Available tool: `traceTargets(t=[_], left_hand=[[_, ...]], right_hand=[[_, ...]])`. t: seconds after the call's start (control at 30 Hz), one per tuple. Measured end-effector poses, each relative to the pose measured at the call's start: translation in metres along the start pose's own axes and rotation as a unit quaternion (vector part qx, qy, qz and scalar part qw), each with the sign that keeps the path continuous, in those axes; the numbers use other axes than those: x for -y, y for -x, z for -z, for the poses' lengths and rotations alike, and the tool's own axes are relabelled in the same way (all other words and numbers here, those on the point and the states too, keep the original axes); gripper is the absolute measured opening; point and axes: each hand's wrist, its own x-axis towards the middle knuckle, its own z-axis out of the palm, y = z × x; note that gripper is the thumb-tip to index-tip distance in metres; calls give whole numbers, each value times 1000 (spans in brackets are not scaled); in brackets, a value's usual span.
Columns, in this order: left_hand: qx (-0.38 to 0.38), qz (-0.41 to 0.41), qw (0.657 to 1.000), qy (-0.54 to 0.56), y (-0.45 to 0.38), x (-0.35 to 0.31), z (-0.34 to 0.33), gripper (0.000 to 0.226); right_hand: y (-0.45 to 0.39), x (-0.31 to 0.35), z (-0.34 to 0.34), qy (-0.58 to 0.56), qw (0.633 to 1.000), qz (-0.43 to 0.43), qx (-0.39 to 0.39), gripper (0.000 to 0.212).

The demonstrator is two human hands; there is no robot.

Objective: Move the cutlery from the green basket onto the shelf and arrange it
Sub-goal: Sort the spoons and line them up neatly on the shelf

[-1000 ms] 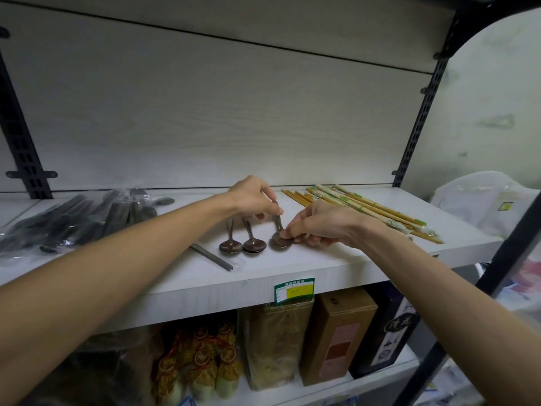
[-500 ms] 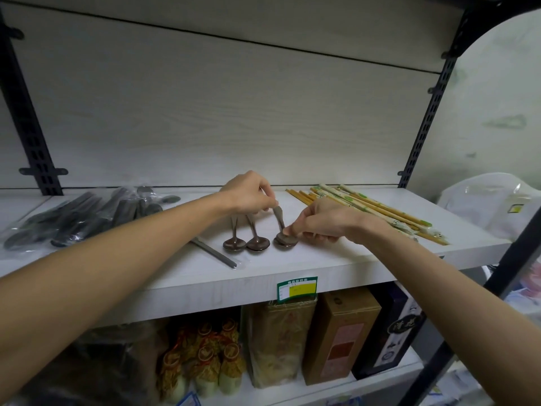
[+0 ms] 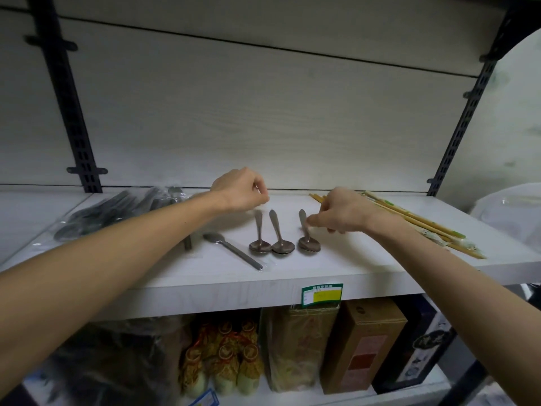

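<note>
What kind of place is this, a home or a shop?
Probably a small shop: the white shelf carries a price label on its front edge, packaged goods stand on the lower level, and slotted uprights hold the boards.

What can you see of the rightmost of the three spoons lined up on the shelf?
The rightmost spoon looks like dull grey metal. It lies flat on the white shelf, bowl toward the front edge, handle pointing back. It sits slightly apart from the two spoons to its left. The right hand touches its handle with its fingertips.
</note>
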Motion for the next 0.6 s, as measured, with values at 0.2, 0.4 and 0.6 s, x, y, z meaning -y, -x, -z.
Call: traceTargets(t=[0.2,0.4,0.6], left_hand=[[-51,26,995,-76,18,28,39,11],[-33,68,991,-112,41,70,70,20],[24,95,986,-132,62,105,77,38]], right_hand=[[-18,47,-11,-55,993,80,-72,24],[-16,112,-33,6,985,172,6,38],[-13,140,-34,103,966,167,168,50]])
